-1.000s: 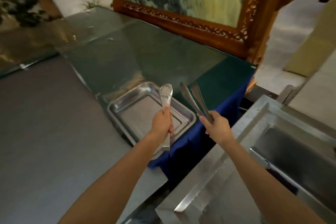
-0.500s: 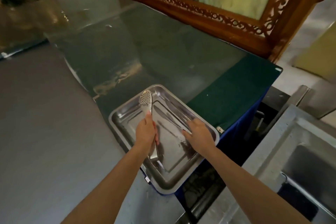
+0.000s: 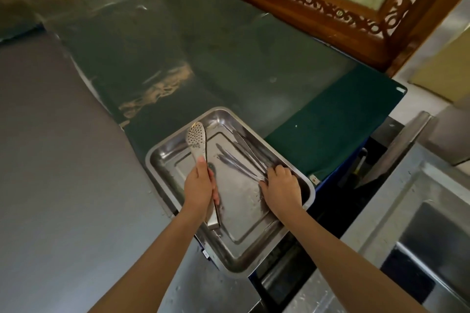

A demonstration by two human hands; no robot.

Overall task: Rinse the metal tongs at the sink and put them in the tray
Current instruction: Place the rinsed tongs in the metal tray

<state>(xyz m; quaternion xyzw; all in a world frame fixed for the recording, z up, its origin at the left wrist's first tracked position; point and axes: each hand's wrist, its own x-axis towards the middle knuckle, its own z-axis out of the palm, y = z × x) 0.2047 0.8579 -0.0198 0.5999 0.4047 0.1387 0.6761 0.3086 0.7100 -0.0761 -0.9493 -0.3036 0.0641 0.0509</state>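
A rectangular steel tray sits at the near edge of the green table. My left hand grips perforated metal tongs by the handle, the spoon-shaped tip pointing away over the tray's left side. My right hand rests low inside the tray, fingers still on the handle end of plain metal tongs that lie along the tray's right side. Their reflection shows on the tray floor.
A grey steel counter lies to the left. The steel sink is at the lower right, with a dark gap between it and the table. A carved wooden frame stands behind the green table.
Both hands moved from above the sink edge to over the tray. The right hand lowered the plain tongs into the tray; the left hand dropped closer to it with the perforated tongs.
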